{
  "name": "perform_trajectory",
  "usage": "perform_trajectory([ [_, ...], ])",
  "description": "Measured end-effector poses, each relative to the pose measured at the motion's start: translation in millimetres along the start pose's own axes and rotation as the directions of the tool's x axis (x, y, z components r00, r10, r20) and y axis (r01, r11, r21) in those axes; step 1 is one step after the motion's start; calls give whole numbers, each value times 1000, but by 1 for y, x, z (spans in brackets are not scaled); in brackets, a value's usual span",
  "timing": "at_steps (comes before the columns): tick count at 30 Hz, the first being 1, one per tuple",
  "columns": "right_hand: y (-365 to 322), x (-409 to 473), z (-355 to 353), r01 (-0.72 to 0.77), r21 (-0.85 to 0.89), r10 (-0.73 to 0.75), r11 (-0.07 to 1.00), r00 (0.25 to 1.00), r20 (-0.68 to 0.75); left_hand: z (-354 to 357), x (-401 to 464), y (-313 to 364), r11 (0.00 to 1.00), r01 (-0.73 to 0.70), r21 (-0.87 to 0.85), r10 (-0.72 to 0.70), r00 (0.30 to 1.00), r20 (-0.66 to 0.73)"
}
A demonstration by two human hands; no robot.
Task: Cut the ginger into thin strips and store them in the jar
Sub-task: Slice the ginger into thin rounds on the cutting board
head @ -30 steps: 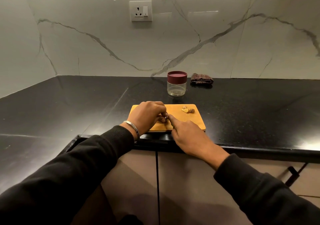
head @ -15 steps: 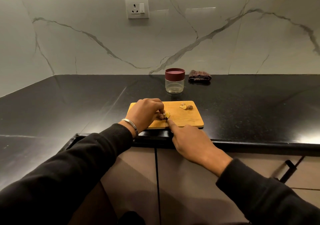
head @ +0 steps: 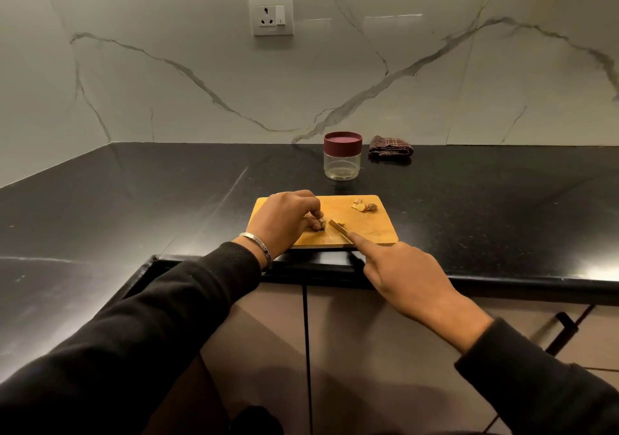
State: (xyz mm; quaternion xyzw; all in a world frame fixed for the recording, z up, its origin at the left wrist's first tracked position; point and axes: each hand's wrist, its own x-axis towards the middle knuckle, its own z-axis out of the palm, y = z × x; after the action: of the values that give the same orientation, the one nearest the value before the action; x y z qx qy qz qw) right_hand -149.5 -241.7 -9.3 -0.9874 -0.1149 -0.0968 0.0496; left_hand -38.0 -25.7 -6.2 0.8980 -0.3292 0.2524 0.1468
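— Where's our small knobbly brown ginger piece (head: 321, 224)?
— On the orange wooden cutting board (head: 368, 230), pinched under our left hand (head: 288, 220) fingers. It's firm, slippery once cut.
— Our right hand (head: 402, 274) grips the slim knife (head: 339, 229), forefinger along its spine.

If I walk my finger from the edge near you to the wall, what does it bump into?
Right hand → knife → cutting board → ginger bits → jar → wall socket.
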Motion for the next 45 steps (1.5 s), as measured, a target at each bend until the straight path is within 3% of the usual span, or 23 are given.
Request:
perform_trajectory([
  [15, -17, 8, -2, 17, 185, 2, 983, 995, -103, 1, -8, -3, 999, -49, -10, 48, 991, -121],
  [23, -25, 17, 0, 34, 197, -15, 980, 995, -97, 6, -10, -6, 997, -74, 25, 77, 986, -148],
  [45, -30, 42, -1, 45, 271, -32, 962, 998, -52, 8, -13, -6, 998, -45, 33, 49, 991, -123],
])
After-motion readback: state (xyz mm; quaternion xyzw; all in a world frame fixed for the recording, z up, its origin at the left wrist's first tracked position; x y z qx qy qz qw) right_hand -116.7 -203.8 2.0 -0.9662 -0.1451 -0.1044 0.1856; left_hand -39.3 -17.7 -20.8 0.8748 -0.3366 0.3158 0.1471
